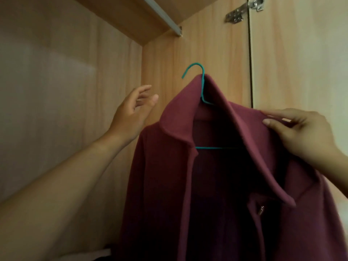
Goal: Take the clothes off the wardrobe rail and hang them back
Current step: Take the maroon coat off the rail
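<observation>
pinching jacket (216, 185) shoulder, right hand (305, 136); left hand (131, 113) spread, empty, beside hanger (202, 85).

— How is the left hand (134, 112)?
— It is raised, with the bare forearm reaching up from the lower left corner. The palm faces to the right, the fingers are loosely spread and slightly curled, and it holds nothing.
— And the right hand (299, 136)?
— It comes in from the right edge. Its thumb and fingers pinch the collar of the maroon jacket (216, 185).
</observation>
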### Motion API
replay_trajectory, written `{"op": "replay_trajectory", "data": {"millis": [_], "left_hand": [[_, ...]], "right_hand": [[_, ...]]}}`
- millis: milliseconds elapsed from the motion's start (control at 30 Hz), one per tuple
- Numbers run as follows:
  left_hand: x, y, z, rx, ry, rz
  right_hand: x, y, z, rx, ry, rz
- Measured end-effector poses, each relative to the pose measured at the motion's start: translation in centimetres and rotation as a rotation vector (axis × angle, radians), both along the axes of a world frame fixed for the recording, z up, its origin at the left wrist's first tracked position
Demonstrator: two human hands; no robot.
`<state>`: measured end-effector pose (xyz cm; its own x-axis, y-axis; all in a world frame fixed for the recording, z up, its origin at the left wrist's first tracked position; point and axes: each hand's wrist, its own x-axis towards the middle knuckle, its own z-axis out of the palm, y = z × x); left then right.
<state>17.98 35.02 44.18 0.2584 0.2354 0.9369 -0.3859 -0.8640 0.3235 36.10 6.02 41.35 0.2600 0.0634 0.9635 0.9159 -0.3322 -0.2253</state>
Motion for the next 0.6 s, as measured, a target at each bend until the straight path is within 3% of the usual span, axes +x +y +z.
{"op": "replay_trajectory", "data": {"millis": [133, 467, 600], "left_hand": [[1.9, -3.5, -1.7, 0.0, 0.086, -0.146], [8.1, -12.4, -7.4, 0.136, 0.326, -0.171], [9.7, -20.6, -7.8, 0.317, 0.328, -0.022]], "right_hand": [[-0.7, -3.3, -4.0, -0.056, 0.011, -0.007], [-2.8, -16.5, -9.2, 0.065, 0.108, 0.122], [-5.0, -25.6, -9.7, 0.118, 0.092, 0.065]]}}
